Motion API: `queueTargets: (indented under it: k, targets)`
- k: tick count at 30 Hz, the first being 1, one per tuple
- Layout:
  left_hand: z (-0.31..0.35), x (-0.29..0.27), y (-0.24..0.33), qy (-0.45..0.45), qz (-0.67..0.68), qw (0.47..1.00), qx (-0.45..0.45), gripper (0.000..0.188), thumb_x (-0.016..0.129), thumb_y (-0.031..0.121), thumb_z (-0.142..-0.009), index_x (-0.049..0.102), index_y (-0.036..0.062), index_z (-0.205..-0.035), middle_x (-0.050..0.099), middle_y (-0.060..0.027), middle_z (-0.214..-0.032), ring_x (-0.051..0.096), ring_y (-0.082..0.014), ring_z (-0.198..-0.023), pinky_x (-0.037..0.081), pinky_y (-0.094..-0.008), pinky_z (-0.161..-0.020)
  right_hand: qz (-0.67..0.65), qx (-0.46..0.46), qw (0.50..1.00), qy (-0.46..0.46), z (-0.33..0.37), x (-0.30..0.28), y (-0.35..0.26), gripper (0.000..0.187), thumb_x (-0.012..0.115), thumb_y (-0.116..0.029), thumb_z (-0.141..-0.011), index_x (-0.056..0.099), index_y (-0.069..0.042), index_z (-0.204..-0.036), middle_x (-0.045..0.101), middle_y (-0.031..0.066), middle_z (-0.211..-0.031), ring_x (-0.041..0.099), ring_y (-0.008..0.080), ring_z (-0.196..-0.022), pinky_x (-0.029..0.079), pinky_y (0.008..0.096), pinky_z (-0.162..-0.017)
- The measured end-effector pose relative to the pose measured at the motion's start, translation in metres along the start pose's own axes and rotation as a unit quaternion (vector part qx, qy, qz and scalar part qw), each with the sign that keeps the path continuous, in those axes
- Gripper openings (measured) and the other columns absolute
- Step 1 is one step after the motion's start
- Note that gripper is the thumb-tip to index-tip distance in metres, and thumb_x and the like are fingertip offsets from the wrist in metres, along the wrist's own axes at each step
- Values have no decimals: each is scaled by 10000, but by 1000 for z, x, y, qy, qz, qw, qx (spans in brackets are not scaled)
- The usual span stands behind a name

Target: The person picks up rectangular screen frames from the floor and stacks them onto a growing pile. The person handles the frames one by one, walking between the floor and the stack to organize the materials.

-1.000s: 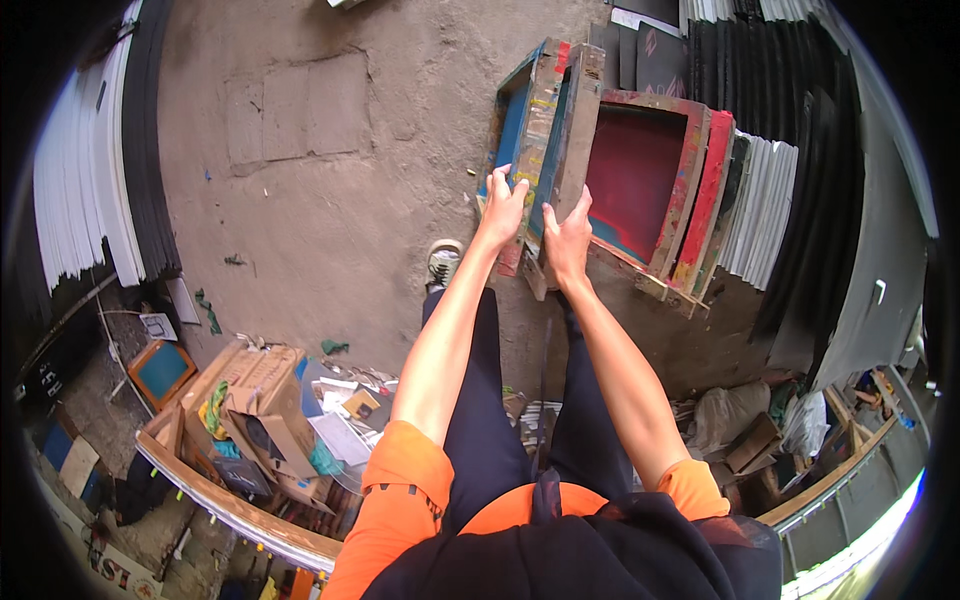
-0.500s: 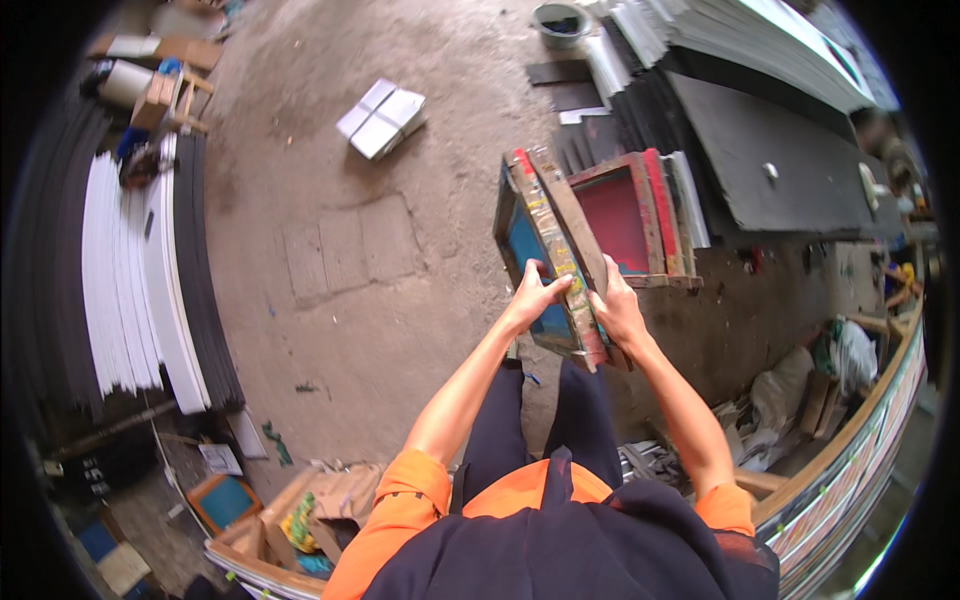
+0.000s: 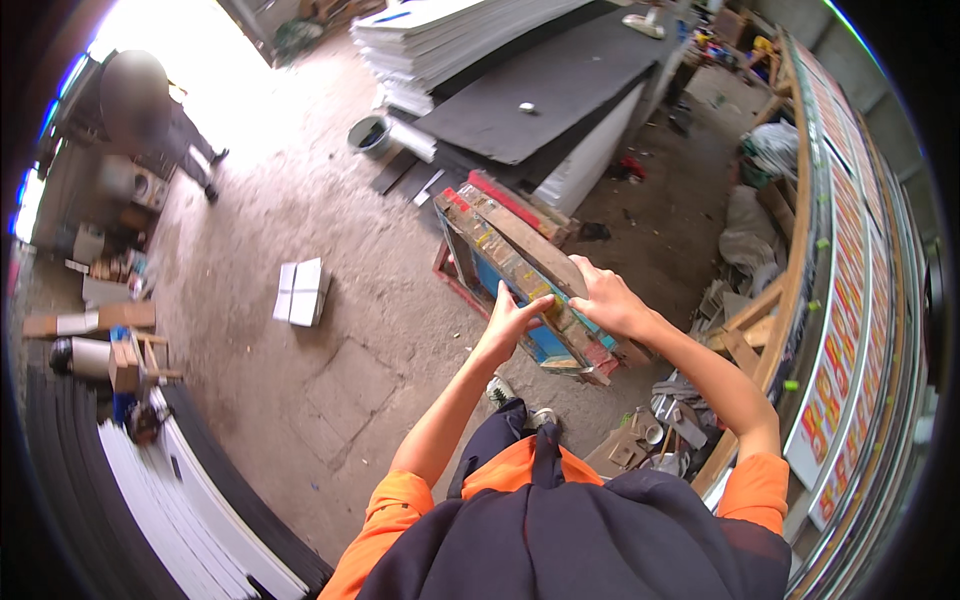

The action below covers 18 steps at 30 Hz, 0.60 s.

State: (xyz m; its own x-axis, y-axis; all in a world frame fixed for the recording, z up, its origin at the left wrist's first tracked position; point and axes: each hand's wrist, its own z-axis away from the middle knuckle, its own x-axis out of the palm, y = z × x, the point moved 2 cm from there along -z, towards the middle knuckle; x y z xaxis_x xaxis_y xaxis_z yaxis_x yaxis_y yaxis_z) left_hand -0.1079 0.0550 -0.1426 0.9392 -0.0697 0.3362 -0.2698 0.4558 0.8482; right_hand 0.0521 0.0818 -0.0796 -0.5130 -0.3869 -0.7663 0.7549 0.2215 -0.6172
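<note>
Two wooden screen frames stand on edge between my hands, close together in front of me. The left screen frame point(image 3: 515, 277) has a paint-stained, taped edge and a blue panel inside it. My left hand point(image 3: 512, 322) grips its near part, thumb along the top edge. Against it on the right is the second screen frame point(image 3: 520, 226), of barer wood, with my right hand point(image 3: 607, 299) closed over its edge. Beyond them, a red-edged screen frame point(image 3: 508, 200) is partly hidden by the two I hold.
A tied white bundle point(image 3: 301, 292) lies on the floor. Stacked black and white sheets point(image 3: 520, 100) rise beyond the frames, beside a bucket point(image 3: 369, 136). More sheets point(image 3: 185, 500) lie at left. A wooden-edged rack point(image 3: 795, 250) runs along the right. Another person point(image 3: 140, 110) stands far left.
My view has turned to the right, bringing the bright doorway and the other person into sight. Both hands keep their hold on the frames, which now tilt more to the left at the top.
</note>
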Motion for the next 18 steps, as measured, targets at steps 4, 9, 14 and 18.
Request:
queueTargets:
  k: [4,9,14,18]
  targets:
    - [6,57,11,-70,-43,996,13,610,653,213,-703,246,48,-1126,443,-116,-1088,467,-204,-1002,439,-370,-772,10,46,996,77,49,-30,22,571,573,-120,-681,306,47,-1157,534,297,-861,521,418,-839,432,428,-752]
    - [-10,127,21,-137,-55,987,58,531,648,221,-711,287,55,-1064,455,-105,-1039,484,-197,-956,446,-350,-748,23,110,974,197,114,-75,60,619,624,-143,-641,320,7,-1158,553,272,-816,558,369,-789,445,375,-706]
    - [-31,198,33,-225,-71,971,41,497,639,241,-714,327,70,-1060,465,-70,-1019,476,-159,-953,419,-340,-780,-3,192,946,262,149,-124,113,657,662,-144,-608,330,-16,-1161,588,216,-823,595,300,-744,457,343,-694]
    - [-66,245,34,-274,-127,953,38,438,587,320,-747,376,74,-1042,494,-51,-954,497,-141,-895,403,-306,-774,-48,294,915,273,151,-157,161,672,678,-160,-593,339,-20,-1156,575,220,-881,587,289,-783,454,342,-694]
